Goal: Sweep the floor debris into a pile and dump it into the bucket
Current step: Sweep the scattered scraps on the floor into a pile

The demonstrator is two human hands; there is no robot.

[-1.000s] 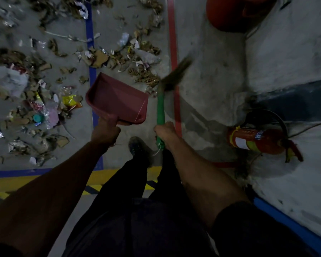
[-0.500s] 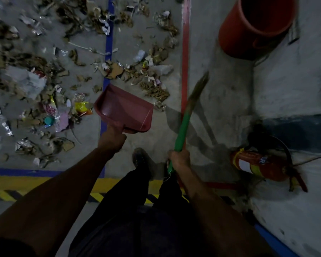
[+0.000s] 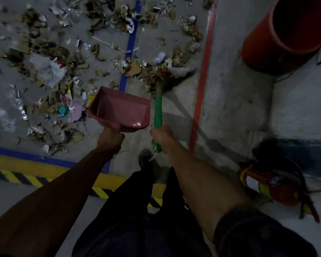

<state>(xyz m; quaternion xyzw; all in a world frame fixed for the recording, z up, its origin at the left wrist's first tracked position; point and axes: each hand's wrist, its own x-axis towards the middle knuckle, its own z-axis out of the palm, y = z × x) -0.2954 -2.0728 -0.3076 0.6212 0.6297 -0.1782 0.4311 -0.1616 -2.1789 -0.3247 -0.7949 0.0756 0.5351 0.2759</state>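
Note:
My left hand grips the handle of a pink dustpan, held above the floor with nothing in it. My right hand grips the green handle of a short broom. Its blurred bristles touch the near edge of the debris. Cardboard scraps, paper and wrappers lie scattered over the grey floor to the left and ahead. An orange bucket stands at the upper right, open side facing me, inside dark.
A red fire extinguisher lies on the floor at the right beside a white raised ledge. A red line and a blue line run ahead. Yellow-black hazard tape crosses near my feet.
The broom swung left and down from beside the red line onto the debris by the dustpan. The view has tilted, bringing more of the bucket into sight. Both grips are unchanged.

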